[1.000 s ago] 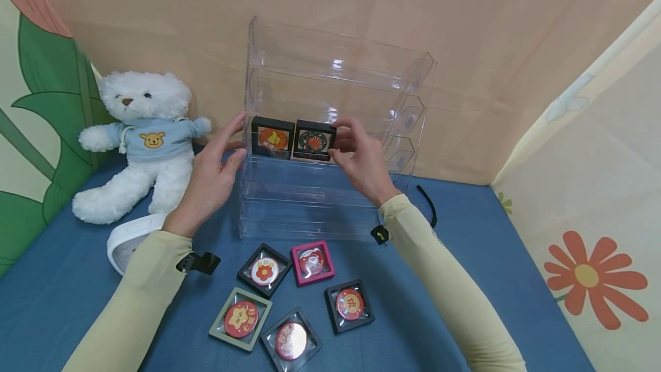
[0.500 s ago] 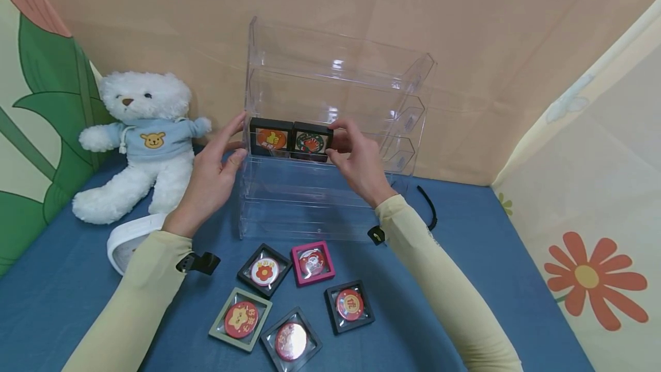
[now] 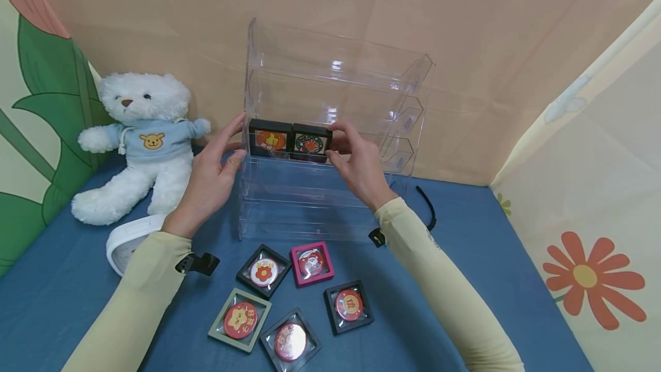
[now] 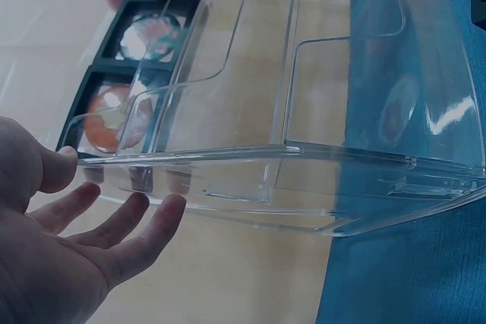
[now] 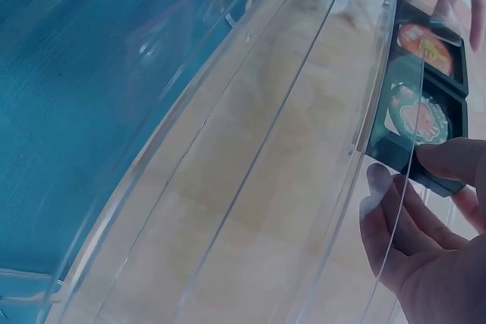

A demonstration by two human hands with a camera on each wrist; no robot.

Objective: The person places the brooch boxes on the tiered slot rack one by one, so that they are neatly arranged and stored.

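A clear acrylic tiered rack (image 3: pixel 330 82) stands against the backdrop. On one of its middle tiers, two black square display frames lean side by side: a left one with an orange thumbs-up badge (image 3: pixel 271 141), and a right one with a green-rimmed round badge (image 3: pixel 310 143). My right hand (image 3: pixel 361 162) pinches the right frame at its right edge, the thumb (image 5: pixel 456 158) on its front. At the rack's left side, my left hand (image 3: pixel 209 174) rests with its fingers (image 4: pixel 140 244) spread along the clear side panel, its thumb near the left frame's corner.
Several framed badges lie on the blue cloth before the rack, among them a pink frame (image 3: pixel 312 264), a green one (image 3: pixel 240 320) and a grey one (image 3: pixel 291 341). A white teddy bear (image 3: pixel 147 142) sits left, behind a white round object (image 3: pixel 129 243). A black cord (image 3: pixel 428 208) lies right.
My right hand and the right frame have shifted slightly left and down, so the two frames now stand closer together. The left hand has stayed put.
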